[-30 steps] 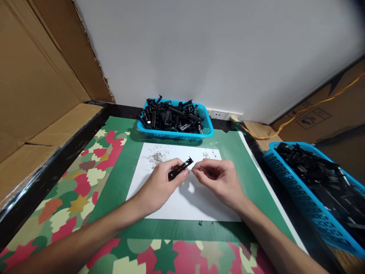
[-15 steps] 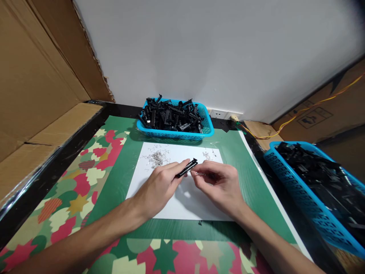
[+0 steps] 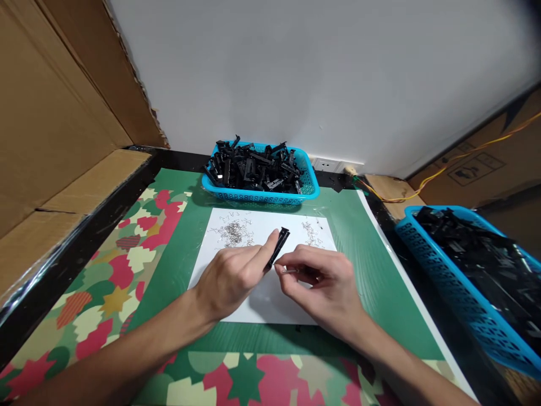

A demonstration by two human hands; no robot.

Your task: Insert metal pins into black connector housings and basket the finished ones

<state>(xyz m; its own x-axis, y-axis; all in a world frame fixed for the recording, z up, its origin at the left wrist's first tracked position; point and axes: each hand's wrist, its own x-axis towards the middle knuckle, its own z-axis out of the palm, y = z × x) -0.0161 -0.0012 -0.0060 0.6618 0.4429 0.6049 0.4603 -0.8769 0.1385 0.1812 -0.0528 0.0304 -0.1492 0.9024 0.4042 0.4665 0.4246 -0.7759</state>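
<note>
My left hand [image 3: 234,276] is closed around a slim black plastic part [image 3: 279,247], whose flared end points up and away from me. Close beside its lower end, my right hand [image 3: 319,276] pinches a thin silvery wire piece [image 3: 289,271] between thumb and fingertips. Whether this wire touches the black part I cannot tell. Both hands hover over a white sheet [image 3: 262,307]. A dense heap of small bent wire pieces [image 3: 233,232] lies on its left side, and a looser scatter of wire pieces [image 3: 311,234] on its right.
Behind the sheet stands a blue basket [image 3: 262,197] heaped with black plastic parts. Another blue basket [image 3: 460,293] of black parts is at the right edge. A green mat [image 3: 173,270] covers the table. Cardboard [image 3: 54,84] walls the left; a yellow cable [image 3: 426,183] runs at right.
My left hand has turned the black part steeper, its flared end now pointing farther away from me. My right hand has shifted slightly left and down, still pinching the wire piece.
</note>
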